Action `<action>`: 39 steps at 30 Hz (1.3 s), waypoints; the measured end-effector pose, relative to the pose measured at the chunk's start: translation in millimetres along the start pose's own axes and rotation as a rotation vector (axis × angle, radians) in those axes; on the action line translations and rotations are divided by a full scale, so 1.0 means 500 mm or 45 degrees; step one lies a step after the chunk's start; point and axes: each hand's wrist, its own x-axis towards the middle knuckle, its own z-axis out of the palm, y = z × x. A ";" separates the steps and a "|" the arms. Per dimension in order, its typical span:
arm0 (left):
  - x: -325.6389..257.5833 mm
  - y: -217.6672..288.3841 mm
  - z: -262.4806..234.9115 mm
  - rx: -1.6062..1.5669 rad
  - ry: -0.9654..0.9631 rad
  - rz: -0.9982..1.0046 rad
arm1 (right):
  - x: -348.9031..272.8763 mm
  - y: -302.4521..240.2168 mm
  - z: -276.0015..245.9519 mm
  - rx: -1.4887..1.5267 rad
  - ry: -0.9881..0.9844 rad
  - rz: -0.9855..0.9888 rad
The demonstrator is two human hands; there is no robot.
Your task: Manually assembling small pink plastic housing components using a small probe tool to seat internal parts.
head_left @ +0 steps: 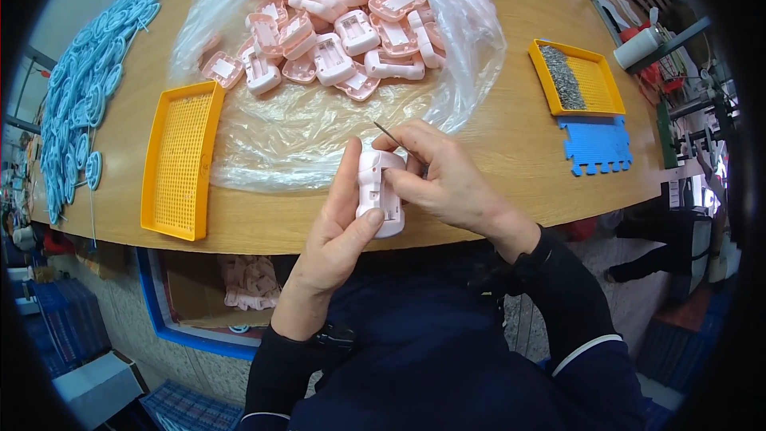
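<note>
A pale pink plastic housing [390, 222] with an open battery compartment stands tilted in front of me, just over the table's near edge. My left hand [329, 233] grips it from the left, the thumb on its lower front and the fingers behind. At its upper right, my right hand [451, 179] pinches a thin, dark, pointed metal tool [388, 135], the tip aimed up and left. The right thumb touches the housing beside the compartment. Whether a small part lies under the right fingertips is hidden. Beyond both hands, many similar pink housings [333, 60] are heaped in a clear plastic bag [271, 148].
A yellow perforated tray [177, 164] lies at left, near a pile of light blue cable-like loops [88, 88]. Another yellow tray [600, 84] at right holds small grey metal pieces [561, 78], beside a blue foam mat [597, 146]. Below the table sits a cardboard box [195, 295].
</note>
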 end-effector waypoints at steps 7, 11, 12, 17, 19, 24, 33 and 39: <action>-0.013 0.012 -0.009 0.158 0.052 -0.093 | 0.002 0.050 0.035 0.010 0.021 -0.196; -0.006 -0.014 0.009 -0.014 0.128 -0.093 | -0.023 0.036 -0.006 -0.058 0.120 -0.169; -0.003 -0.019 -0.006 -0.045 0.149 -0.154 | -0.029 0.032 -0.012 -0.091 0.165 -0.161; 0.009 0.004 0.012 0.003 0.223 -0.290 | -0.028 0.029 -0.005 -0.145 0.203 -0.192; 0.014 0.004 0.017 0.011 0.226 -0.289 | -0.027 0.034 -0.006 -0.136 0.226 -0.240; 0.015 0.006 0.023 -0.029 0.258 -0.309 | -0.031 0.039 -0.004 -0.079 0.270 -0.288; -0.054 0.010 -0.019 0.025 0.175 -0.223 | -0.041 0.050 0.042 0.081 0.015 -0.221; -0.248 0.076 -0.092 0.201 0.189 -0.246 | -0.064 0.037 -0.031 0.309 0.119 0.168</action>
